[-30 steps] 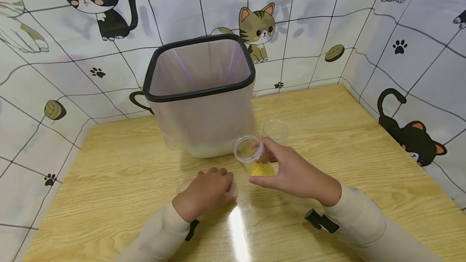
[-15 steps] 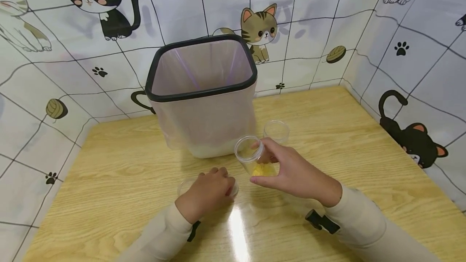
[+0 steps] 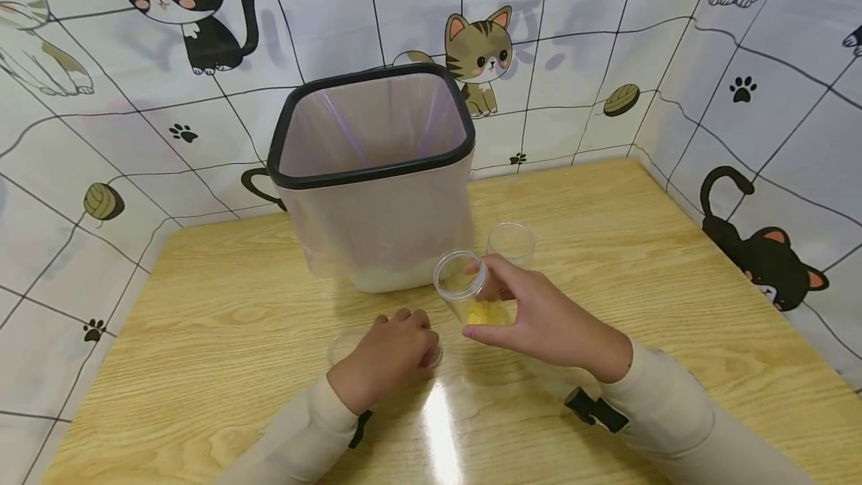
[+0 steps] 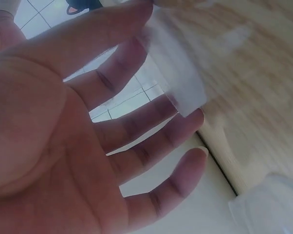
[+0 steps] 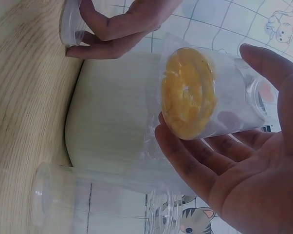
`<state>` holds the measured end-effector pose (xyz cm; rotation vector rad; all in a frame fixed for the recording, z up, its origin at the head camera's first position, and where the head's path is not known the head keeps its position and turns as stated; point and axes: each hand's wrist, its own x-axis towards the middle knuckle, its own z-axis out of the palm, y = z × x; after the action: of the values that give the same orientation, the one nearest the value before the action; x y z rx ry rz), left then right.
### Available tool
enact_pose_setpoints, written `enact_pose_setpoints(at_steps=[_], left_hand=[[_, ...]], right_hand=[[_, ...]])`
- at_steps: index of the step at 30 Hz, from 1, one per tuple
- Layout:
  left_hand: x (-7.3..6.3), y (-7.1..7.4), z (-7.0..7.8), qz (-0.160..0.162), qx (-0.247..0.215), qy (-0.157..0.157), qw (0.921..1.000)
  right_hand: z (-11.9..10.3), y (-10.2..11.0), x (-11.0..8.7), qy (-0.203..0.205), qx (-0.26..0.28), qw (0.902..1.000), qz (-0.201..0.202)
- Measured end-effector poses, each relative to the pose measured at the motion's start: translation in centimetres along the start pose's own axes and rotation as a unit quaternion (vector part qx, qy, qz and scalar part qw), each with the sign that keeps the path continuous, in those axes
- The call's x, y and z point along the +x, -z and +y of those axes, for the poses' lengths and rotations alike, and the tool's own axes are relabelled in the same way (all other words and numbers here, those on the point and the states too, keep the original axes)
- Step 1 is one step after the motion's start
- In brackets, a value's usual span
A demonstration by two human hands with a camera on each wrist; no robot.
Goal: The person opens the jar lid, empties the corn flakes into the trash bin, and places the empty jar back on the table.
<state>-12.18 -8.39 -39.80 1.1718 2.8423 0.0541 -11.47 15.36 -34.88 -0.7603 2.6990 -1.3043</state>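
My right hand (image 3: 542,320) grips a clear jar (image 3: 458,294) above the table, its open mouth tilted toward the bin. Yellow stuff (image 3: 488,313) sits in the bottom of the jar; the right wrist view shows this yellow mass (image 5: 188,95) through the base. Low at the tabletop, my left hand (image 3: 387,358) pinches a clear round lid (image 4: 178,73) between thumb and fingers. Its fingers hide most of the lid in the head view. A second clear round thing (image 3: 342,343), perhaps another lid, lies left of that hand, partly covered by it.
A pinkish translucent bin (image 3: 384,230) with a black rim stands behind the hands, near the back wall. Another clear jar (image 3: 510,242) stands upright to the bin's right, just behind my right hand. Cat-patterned sheeting (image 3: 579,58) surrounds the wooden table (image 3: 222,298).
My left hand has shifted slightly right at the lid, with its fingers changing position a little. My right hand and the jar with yellow stuff have stayed in place.
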Motion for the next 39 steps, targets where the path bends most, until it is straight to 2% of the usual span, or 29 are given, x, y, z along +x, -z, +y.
enact_pose_setpoints(at_steps=[7, 11, 13, 17, 20, 22, 25, 27, 29, 31, 34, 36, 37, 39], left_hand=[[-0.2, 1.2, -0.5, 0.007, -0.045, -0.016, 0.9988], [-0.3, 2.3, -1.3, 0.036, -0.082, -0.033, 0.9954], [-0.4, 3.1, -1.7, 0.062, -0.102, -0.04, 0.992], [-1.0, 4.6, -2.5, 0.136, -0.124, -0.061, 0.9811], [-1.4, 5.7, -3.0, 0.195, -0.147, -0.067, 0.9674], [-1.7, 6.5, -3.3, 0.241, -0.159, -0.064, 0.9552], [-2.1, 7.5, -3.8, 0.323, -0.178, -0.064, 0.9274], [-2.2, 8.1, -4.0, 0.386, -0.188, -0.063, 0.9008], [-2.0, 8.6, -4.1, 0.451, -0.197, -0.064, 0.8681], [-1.7, 9.1, -4.2, 0.519, -0.203, -0.054, 0.8287], [-1.2, 9.9, -4.5, 0.607, -0.205, -0.008, 0.768], [-1.0, 10.3, -4.9, 0.644, -0.216, 0.034, 0.7332], [-0.9, 10.5, -5.1, 0.655, -0.225, 0.054, 0.7194], [-0.8, 10.7, -5.6, 0.66, -0.244, 0.091, 0.7046]], right_hand=[[0.3, 0.0, -0.2, 0.006, 0.013, 0.9998, 0.014], [0.6, 0.1, -0.2, 0.008, 0.022, 0.9993, 0.027], [0.6, 0.2, -0.2, 0.011, 0.029, 0.999, 0.032], [0.6, 0.4, -0.2, 0.017, 0.036, 0.9984, 0.04], [0.6, 0.4, -0.2, 0.019, 0.035, 0.9982, 0.045], [0.5, 0.5, -0.2, 0.017, 0.033, 0.9982, 0.046], [0.6, 0.5, -0.2, 0.013, 0.033, 0.9985, 0.042], [0.5, 0.5, -0.2, 0.011, 0.032, 0.9986, 0.042], [0.5, 0.5, -0.2, 0.013, 0.027, 0.9986, 0.044], [0.5, 0.5, -0.1, 0.016, 0.023, 0.9985, 0.048], [0.4, 0.6, -0.1, 0.019, 0.02, 0.9982, 0.054], [0.3, 0.6, -0.1, 0.018, 0.022, 0.998, 0.056], [0.3, 0.6, 0.0, 0.017, 0.023, 0.998, 0.057], [0.3, 0.6, 0.0, 0.016, 0.027, 0.9978, 0.059]])
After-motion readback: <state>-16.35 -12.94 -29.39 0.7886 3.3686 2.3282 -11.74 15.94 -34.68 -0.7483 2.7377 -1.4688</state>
